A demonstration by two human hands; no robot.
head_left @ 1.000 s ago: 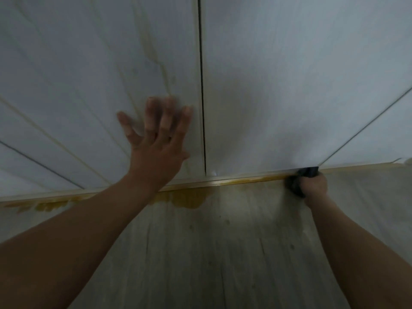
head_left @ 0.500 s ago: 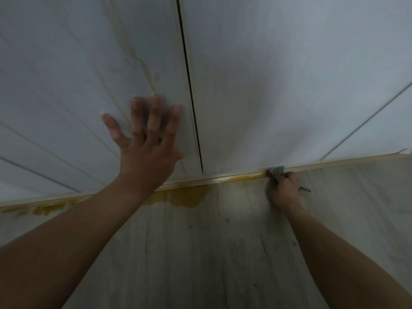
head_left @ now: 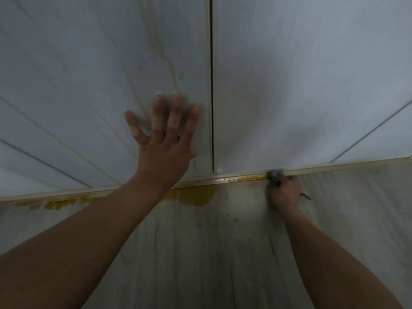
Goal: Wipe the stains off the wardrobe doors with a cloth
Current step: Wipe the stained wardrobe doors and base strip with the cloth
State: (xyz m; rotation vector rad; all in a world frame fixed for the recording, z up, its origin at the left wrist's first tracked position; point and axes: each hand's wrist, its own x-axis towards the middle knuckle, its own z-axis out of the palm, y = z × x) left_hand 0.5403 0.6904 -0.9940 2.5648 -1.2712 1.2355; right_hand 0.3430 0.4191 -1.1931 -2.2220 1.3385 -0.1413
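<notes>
Your cloth (head_left: 276, 175) is pressing against the rail (head_left: 223, 180) under the right wardrobe door (head_left: 312, 85), with your right hand (head_left: 285, 192) gripping it. Your left hand (head_left: 166, 141) is lying flat, fingers spread, on the left door (head_left: 78, 85). A yellow stain (head_left: 194, 197) is sitting just below the rail.

Floor: pale grey wood-grain plank floor (head_left: 211, 253), which I see filling the 6 o'clock half. Ribbed gold-coloured metal floor rail (head_left: 234, 179) crosses from 9 to 3 o'clock. Amber liquid puddle (head_left: 194, 197) lies on the floor against the rail, near centre. Smaller amber blotches (head_left: 53, 205) at 8 o'clock.
</notes>
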